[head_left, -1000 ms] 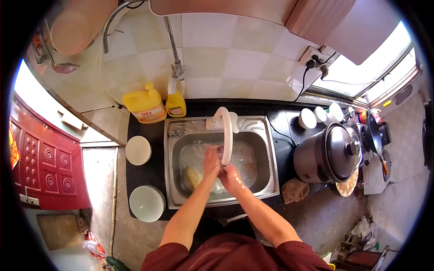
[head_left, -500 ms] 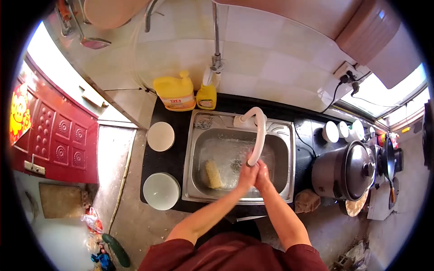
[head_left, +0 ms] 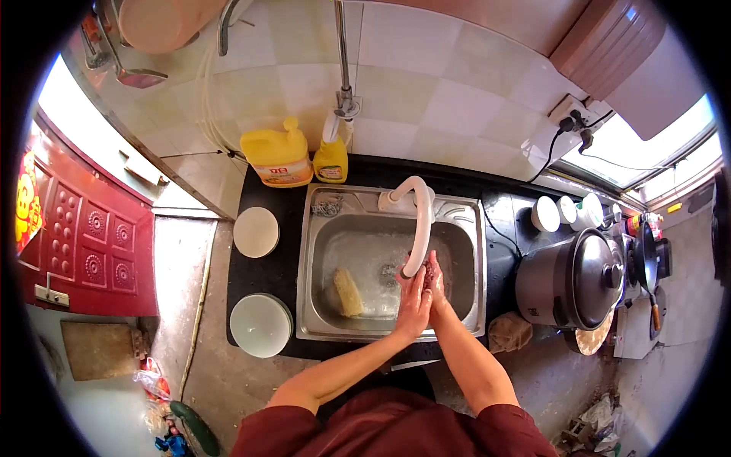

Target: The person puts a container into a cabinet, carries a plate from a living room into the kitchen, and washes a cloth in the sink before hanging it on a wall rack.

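Observation:
Both hands are wet and pressed together under the curved mouth of the white faucet (head_left: 421,221), over the steel sink (head_left: 303,305). My left hand (head_left: 413,306) lies with its back up and its fingers stretched forward, open, against the other hand. My right hand (head_left: 436,288) is on edge with its fingers extended, open, touching the left. The gap between the palms is dark, and I make out nothing held there. A yellowish loofah sponge (head_left: 349,292) rests on the sink bottom to the left of my hands. A steel wool scrubber (head_left: 328,206) lies on the sink's back-left corner.
A plate (head_left: 256,232) and stacked bowls (head_left: 260,326) stand left of the sink. Behind it are a yellow jug (head_left: 279,161) and a spray bottle (head_left: 330,161). To the right are a large lidded cooker (head_left: 563,278), small white bowls (head_left: 545,214) and a brown cloth (head_left: 509,333).
My hands have moved from close under the faucet mouth, and their fingers are now straighter. Water splashing in the basin has calmed. The view has shifted slightly, so everything sits further left.

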A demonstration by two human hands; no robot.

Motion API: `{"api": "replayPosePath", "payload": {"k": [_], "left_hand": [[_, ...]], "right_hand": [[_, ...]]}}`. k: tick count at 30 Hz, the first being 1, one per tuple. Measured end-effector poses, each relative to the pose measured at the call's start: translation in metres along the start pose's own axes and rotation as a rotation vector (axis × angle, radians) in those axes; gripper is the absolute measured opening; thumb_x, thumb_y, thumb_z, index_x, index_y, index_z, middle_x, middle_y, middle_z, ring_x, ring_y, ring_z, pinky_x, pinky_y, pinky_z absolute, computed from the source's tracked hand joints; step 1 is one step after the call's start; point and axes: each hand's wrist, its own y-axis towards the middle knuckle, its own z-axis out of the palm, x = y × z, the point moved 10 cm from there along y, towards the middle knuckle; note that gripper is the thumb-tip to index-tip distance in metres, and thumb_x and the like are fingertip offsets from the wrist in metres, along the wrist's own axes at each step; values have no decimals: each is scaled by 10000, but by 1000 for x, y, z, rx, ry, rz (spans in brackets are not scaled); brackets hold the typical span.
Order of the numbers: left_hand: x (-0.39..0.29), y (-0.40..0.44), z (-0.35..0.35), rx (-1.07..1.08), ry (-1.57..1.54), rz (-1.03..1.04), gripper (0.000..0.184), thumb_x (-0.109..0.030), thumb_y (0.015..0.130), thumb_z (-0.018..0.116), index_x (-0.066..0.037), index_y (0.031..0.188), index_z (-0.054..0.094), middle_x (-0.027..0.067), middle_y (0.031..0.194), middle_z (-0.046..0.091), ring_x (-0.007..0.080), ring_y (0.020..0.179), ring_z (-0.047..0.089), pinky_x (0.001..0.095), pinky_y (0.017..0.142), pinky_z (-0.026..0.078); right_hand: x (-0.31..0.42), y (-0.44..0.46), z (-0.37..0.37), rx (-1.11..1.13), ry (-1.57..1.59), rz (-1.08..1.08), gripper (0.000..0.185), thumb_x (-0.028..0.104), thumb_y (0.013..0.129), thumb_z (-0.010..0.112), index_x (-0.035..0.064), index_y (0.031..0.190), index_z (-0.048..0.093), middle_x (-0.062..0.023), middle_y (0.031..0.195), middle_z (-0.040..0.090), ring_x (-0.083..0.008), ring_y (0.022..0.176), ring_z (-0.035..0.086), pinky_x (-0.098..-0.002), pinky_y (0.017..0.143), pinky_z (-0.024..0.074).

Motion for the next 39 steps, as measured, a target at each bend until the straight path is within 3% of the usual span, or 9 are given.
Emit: {"api": "replayPosePath", "payload": {"k": [4,7,9,13,16,21,24,30,39], "left_hand": [[118,26,12,321,-213,-478,548,-145,845,557,-73,1366,404,168,1353,443,312,1259,420,374,1058,315],[114,38,12,584,-364,-314,664,-74,776,604,-138,1395,374,171,1442,333,363,1333,314,407,1089,264],[47,53,-18,723,-313,-204,758,-64,734,653,-180,1417,347,161,1461,303,368,1336,306,412,1066,304],[-31,58,-33,551,506,685,580,-100,743,670,-150,1287,475,170,1179,545,304,1176,510,354,956,421],[54,69,-8,823,-62,-290,495,-215,805,636,-43,1244,486,213,1164,577,348,1125,543,402,907,454],[53,73,-10,643,424,194,278,-228,814,563,-31,1010,558,199,954,641,384,887,612,447,731,494],[49,75,-9,706,451,92,258,-174,785,570,-51,1011,553,207,867,638,388,838,612,461,702,495],[48,77,-19,710,428,190,297,-111,739,614,-54,1013,515,197,814,624,393,790,612,460,660,490],[80,93,-51,425,-390,-605,165,-145,812,687,-50,930,621,31,886,650,133,740,615,255,635,496]], "right_hand": [[-28,-22,44,40,-15,169,283,311,884,580,166,1126,563,5,1027,590,-170,975,571,-344,854,477],[-18,-21,51,197,-108,213,259,196,837,636,149,1078,553,10,1000,586,-176,954,572,-369,848,480],[-1,-25,38,106,-244,302,287,83,785,645,115,1055,556,-5,850,577,-124,705,547,-276,581,436],[-5,-20,40,252,-508,394,334,0,718,637,82,1031,553,-2,681,504,-77,464,411,-222,397,283],[12,-32,71,205,-604,351,382,-35,688,628,80,1044,549,0,680,492,-72,444,385,-223,386,258],[25,-15,84,358,-1033,-86,484,33,684,642,59,1158,546,-84,979,632,-285,946,603,-357,801,483],[49,-31,109,267,-1562,-679,392,66,648,691,56,1002,522,-119,843,635,-362,787,620,-440,674,487],[37,-14,87,116,-1826,-216,463,189,771,660,148,1217,545,-175,1083,626,-333,975,626,-415,823,498],[28,-31,24,35,-214,209,526,408,880,608,113,1297,482,-125,1198,558,-308,948,628,-453,779,533]]}}
